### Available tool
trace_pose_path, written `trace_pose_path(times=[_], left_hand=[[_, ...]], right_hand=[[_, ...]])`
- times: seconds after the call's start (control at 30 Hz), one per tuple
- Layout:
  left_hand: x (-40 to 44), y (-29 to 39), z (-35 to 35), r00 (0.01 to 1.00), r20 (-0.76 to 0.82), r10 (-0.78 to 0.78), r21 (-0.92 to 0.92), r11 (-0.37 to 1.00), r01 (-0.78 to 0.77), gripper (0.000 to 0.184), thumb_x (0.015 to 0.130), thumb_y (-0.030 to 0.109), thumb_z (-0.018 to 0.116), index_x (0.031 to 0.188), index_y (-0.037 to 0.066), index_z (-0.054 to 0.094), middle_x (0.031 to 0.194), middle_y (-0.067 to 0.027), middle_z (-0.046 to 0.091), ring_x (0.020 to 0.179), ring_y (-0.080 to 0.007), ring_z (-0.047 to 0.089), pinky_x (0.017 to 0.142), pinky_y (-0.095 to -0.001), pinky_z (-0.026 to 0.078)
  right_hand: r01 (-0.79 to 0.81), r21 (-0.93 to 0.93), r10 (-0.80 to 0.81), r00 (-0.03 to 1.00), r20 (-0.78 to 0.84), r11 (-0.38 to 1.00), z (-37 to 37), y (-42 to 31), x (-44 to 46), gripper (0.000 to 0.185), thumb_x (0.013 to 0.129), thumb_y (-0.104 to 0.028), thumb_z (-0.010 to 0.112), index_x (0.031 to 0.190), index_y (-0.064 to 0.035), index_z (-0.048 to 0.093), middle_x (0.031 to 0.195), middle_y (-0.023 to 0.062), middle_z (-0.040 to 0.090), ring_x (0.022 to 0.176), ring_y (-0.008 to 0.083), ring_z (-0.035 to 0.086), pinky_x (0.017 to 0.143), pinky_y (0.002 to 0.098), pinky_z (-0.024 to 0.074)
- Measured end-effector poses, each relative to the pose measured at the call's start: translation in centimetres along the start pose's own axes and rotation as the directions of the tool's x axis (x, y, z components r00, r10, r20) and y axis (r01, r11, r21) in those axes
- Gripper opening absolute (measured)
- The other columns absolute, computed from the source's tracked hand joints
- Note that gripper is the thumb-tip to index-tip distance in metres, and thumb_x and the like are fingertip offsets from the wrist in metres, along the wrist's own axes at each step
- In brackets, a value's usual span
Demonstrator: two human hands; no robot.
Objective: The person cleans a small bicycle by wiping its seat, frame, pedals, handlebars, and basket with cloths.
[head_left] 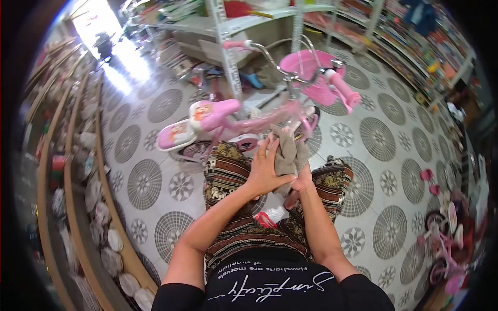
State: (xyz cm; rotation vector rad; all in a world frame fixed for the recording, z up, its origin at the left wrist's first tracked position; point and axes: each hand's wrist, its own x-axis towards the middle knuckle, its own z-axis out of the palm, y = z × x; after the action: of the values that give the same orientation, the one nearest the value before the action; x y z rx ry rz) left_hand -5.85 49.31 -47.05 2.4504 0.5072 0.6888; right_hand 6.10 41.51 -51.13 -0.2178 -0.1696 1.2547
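Observation:
A grey-brown cloth (pixel 288 154) is bunched between my two hands, just in front of my knees. My left hand (pixel 267 168) presses on the cloth's left side, thumb stretched across it. My right hand (pixel 302 180) holds the cloth from below and the right, its fingers mostly hidden. Right beyond the cloth stands a small pink bicycle (pixel 259 122), with a pink and white seat (pixel 211 114), pink handlebar grips (pixel 342 88) and a pink basket (pixel 311 65). The cloth overlaps the front part of its frame; whether it touches is unclear.
Wooden shelves (pixel 106 207) with wrapped goods run along the left. A white metal rack (pixel 228 57) stands behind the bicycle. Stocked shelves (pixel 394 57) line the back right. Another pink bicycle (pixel 446 238) is at the right. A red and clear plastic wrapper (pixel 266 218) lies between my legs.

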Motion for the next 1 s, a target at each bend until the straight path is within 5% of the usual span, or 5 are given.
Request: trace_pose_path(times=[0.17, 0.3, 0.6, 0.8, 1.0], left_hand=[[0.4, -4.2, 1.1, 0.992, -0.095, -0.079, -0.273, 0.961, 0.05, 0.042, 0.088, 0.015, 0.061, 0.127, 0.002, 0.053, 0.117, -0.0198, 0.056, 0.112, -0.0347, 0.053, 0.097, -0.0386, 0.042], [-0.8, -7.7, 1.8, 0.938, 0.087, -0.336, -0.808, 0.527, 0.263, 0.032, 0.096, 0.016, 0.052, 0.123, 0.001, 0.058, 0.11, -0.014, 0.064, 0.104, -0.0206, 0.059, 0.093, -0.032, 0.044], [-0.8, -5.6, -8.3, 0.751, 0.139, -0.646, -0.97, 0.066, 0.236, 0.03, 0.1, 0.017, 0.039, 0.123, 0.002, 0.053, 0.113, -0.0111, 0.063, 0.104, -0.0197, 0.061, 0.091, -0.0354, 0.048], [-3.3, -15.0, -6.3, 0.621, -0.218, -0.752, -0.835, 0.473, 0.28, 0.033, 0.101, 0.018, 0.038, 0.126, 0.001, 0.051, 0.116, -0.0109, 0.06, 0.107, -0.0244, 0.059, 0.095, -0.0359, 0.045], [-6.3, -9.0, -3.6, 0.992, 0.033, -0.118, -0.056, 0.991, 0.119, 0.045, 0.09, 0.025, 0.059, 0.129, 0.005, 0.052, 0.123, -0.0179, 0.056, 0.115, -0.0312, 0.052, 0.101, -0.0387, 0.039]], right_hand=[[-0.113, -0.315, 0.073, 0.988, -0.137, 0.942, -1.1, 0.2, 0.3, 0.05, 0.098, -0.042, 0.047, 0.136, -0.0087, 0.047, 0.128, 0.0071, 0.057, 0.114, 0.0231, 0.057, 0.1, 0.041, 0.0451], [-0.218, -0.407, 0.202, 0.976, -0.083, 0.887, 0.5, 1.0, -0.3, 0.047, 0.087, -0.021, 0.068, 0.128, -0.007, 0.051, 0.117, 0.0058, 0.062, 0.105, 0.0198, 0.061, 0.092, 0.0381, 0.0492], [-0.379, -0.358, 0.357, 0.925, -0.128, 0.853, -0.6, 3.8, 2.1, 0.039, 0.086, -0.011, 0.066, 0.121, -0.0013, 0.054, 0.104, 0.0091, 0.066, 0.088, 0.019, 0.066, 0.08, 0.0328, 0.0541], [-0.26, -0.562, 0.23, 0.965, -0.124, 0.785, -1.4, 6.5, 4.4, 0.046, 0.094, -0.034, 0.058, 0.127, -0.0021, 0.051, 0.115, 0.0094, 0.064, 0.1, 0.0219, 0.065, 0.087, 0.0337, 0.0533], [-0.481, -0.316, 0.342, 0.848, -0.404, 0.818, -1.5, 9.1, 3.9, 0.063, 0.097, -0.059, 0.037, 0.14, -0.0118, 0.043, 0.135, 0.0116, 0.052, 0.124, 0.0294, 0.051, 0.102, 0.0497, 0.0437]])
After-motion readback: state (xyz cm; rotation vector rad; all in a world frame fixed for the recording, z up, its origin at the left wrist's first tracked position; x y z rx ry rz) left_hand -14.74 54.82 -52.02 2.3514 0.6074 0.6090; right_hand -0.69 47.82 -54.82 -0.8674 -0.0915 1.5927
